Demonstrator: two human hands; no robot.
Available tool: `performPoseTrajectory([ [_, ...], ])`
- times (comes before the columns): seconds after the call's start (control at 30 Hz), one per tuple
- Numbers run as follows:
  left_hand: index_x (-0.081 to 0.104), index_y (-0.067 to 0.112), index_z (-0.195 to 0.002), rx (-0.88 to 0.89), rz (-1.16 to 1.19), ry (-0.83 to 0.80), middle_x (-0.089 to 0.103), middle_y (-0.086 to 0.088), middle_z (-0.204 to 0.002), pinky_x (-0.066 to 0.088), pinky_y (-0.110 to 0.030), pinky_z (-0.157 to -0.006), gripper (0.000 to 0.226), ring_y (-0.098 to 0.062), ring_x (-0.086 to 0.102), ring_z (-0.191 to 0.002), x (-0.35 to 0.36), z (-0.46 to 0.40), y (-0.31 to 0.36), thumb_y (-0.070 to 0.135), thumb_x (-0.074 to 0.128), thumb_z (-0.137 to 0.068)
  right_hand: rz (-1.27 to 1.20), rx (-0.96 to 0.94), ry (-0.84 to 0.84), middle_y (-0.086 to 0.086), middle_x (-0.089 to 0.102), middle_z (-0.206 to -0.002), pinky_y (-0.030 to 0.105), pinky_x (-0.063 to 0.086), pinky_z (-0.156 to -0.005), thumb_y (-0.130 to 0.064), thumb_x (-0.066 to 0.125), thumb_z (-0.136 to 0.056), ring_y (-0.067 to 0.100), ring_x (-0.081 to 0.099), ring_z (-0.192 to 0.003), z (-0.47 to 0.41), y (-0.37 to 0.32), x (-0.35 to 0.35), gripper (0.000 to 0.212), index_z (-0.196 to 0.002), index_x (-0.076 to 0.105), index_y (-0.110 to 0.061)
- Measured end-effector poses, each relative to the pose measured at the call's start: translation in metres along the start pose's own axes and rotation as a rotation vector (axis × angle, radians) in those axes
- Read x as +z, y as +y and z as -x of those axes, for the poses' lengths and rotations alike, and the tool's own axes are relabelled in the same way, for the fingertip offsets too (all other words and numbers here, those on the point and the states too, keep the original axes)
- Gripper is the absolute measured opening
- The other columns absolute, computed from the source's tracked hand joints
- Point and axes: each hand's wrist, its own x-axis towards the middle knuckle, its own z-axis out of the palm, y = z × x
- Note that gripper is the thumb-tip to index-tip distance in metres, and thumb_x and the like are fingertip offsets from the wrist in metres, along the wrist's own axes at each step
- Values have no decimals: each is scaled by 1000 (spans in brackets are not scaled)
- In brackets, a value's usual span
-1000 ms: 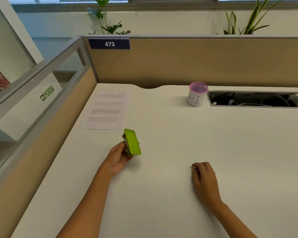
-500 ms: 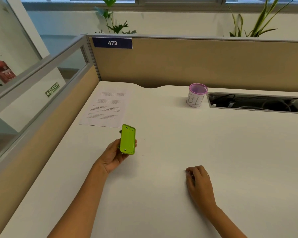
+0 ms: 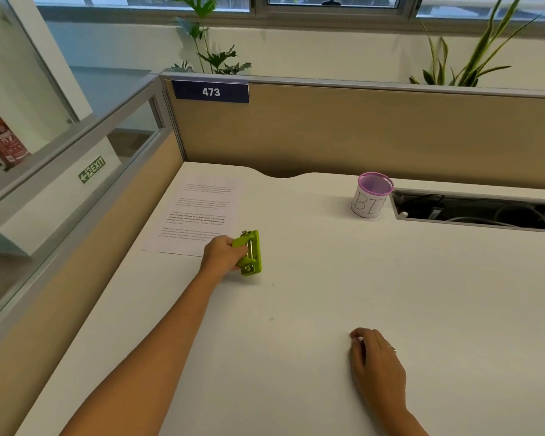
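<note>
My left hand (image 3: 222, 253) grips a lime-green hole punch (image 3: 251, 253) by its handle side, with the metal top facing up, at the near right corner of a printed paper sheet (image 3: 199, 212). The punch sits low over the white desk (image 3: 328, 278). My right hand (image 3: 375, 363) rests on the desk near the front, fingers loosely curled, a ring on one finger, holding nothing.
A white cup with a purple rim (image 3: 372, 196) marked "BIN" stands at the back, beside an open cable tray (image 3: 479, 209) with wires. Tan partition walls (image 3: 359, 133) close the back and left side. Plants stand behind the partition.
My left hand has turned the green punch over from its flat underside to its metal top and carried it forward and down toward the paper's corner. My right hand stayed resting.
</note>
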Motion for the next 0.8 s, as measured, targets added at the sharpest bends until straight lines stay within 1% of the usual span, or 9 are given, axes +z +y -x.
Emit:
performPoseTrajectory([
  [0.1, 62, 12, -75, 75, -217, 42, 67, -12, -83, 56, -38, -66, 9, -29, 66, -78, 10, -13, 19, 20, 66, -74, 10, 42, -7, -13, 59, -84, 22, 35, -49, -14, 54, -89, 15, 53, -73, -7, -6, 4, 15, -90, 59, -28],
  [0.17, 64, 6, -87, 95, -320, 63, 68, -14, -90, 46, -33, -58, 21, -28, 61, -77, 18, -22, 28, 24, 67, -75, 17, 70, -11, -14, 60, -85, 23, 36, -51, -16, 53, -90, 14, 54, -75, -12, -9, 7, 15, -90, 58, -30],
  [0.23, 63, 3, -96, 93, -372, 82, 67, -16, -98, 41, -30, -59, 30, -29, 59, -79, 27, -30, 35, 25, 67, -76, 17, 87, -8, -15, 61, -85, 24, 36, -52, -17, 55, -89, 14, 55, -75, -15, -13, 10, 14, -90, 59, -30],
  [0.37, 58, 1, -100, 100, -432, 75, 64, -19, -106, 45, -34, -65, 32, -35, 62, -92, 44, -42, 37, 24, 66, -80, 8, 103, 17, -13, 64, -81, 24, 38, -50, -11, 63, -84, 16, 58, -72, -19, -17, 14, 16, -87, 63, -27],
  [0.57, 59, 1, -99, 148, -474, 91, 66, -18, -104, 45, -34, -64, 27, -34, 63, -90, 53, -47, 28, 23, 62, -85, 20, 111, 20, -12, 65, -80, 27, 42, -50, -11, 64, -83, 19, 61, -72, -20, -17, 15, 17, -86, 63, -27],
  [0.63, 57, 3, -107, 176, -495, 118, 66, -19, -108, 46, -35, -68, 34, -36, 62, -94, 51, -45, 24, 30, 60, -87, 17, 119, 12, -12, 64, -79, 27, 42, -51, -11, 64, -83, 18, 61, -72, -20, -17, 15, 17, -86, 63, -28],
  [0.7, 50, 8, -125, 234, -485, 124, 63, -18, -117, 46, -37, -75, 51, -37, 60, -103, 48, -44, 15, 41, 59, -87, 8, 131, 6, -13, 62, -78, 27, 42, -52, -11, 64, -83, 18, 60, -71, -19, -18, 15, 18, -87, 62, -28],
  [0.77, 36, 16, -140, 335, -405, 32, 52, -13, -136, 45, -42, -92, 67, -33, 50, -122, 43, -42, 0, 46, 60, -85, 2, 140, 4, -14, 62, -77, 28, 42, -52, -11, 64, -83, 19, 60, -72, -20, -18, 14, 18, -87, 62, -29],
  [0.8, 31, 20, -144, 397, -372, -32, 43, -9, -146, 41, -44, -102, 72, -29, 41, -132, 41, -41, -7, 45, 63, -84, 2, 142, 2, -14, 62, -78, 28, 42, -52, -12, 64, -83, 20, 60, -72, -20, -18, 14, 18, -87, 62, -29],
])
